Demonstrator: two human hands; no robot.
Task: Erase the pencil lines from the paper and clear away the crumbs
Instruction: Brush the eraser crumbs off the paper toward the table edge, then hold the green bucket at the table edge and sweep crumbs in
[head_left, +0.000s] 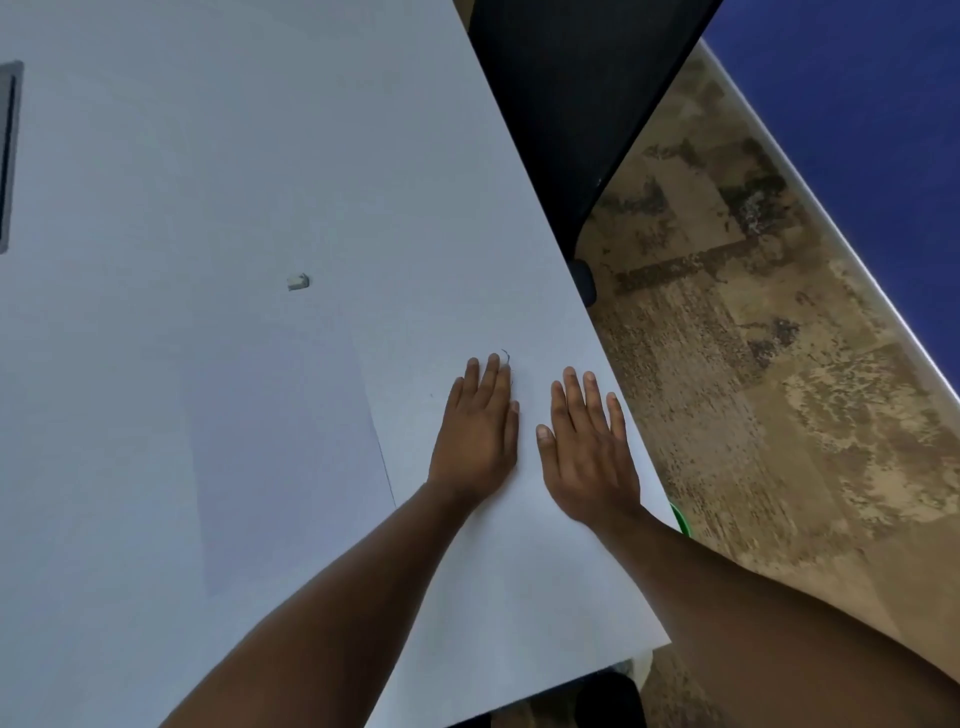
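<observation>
A white sheet of paper (498, 587) lies on the white table (208, 182) near its right edge. My left hand (478, 431) rests flat on the paper with straight fingers. A short pencil line (505, 357) shows just beyond its fingertips. My right hand (589, 447) lies flat beside it, closer to the table's edge, fingers straight and spread a little. A small white eraser (298, 281) sits alone on the table, well away to the upper left of both hands. A tiny dark speck (431, 396) lies on the paper left of my left hand.
The table's right edge runs diagonally past my right hand. A black chair (571, 104) stands beyond it on patterned brown carpet (753, 364). A blue partition (883, 104) fills the upper right. A grey cable slot (8, 156) sits at the table's far left.
</observation>
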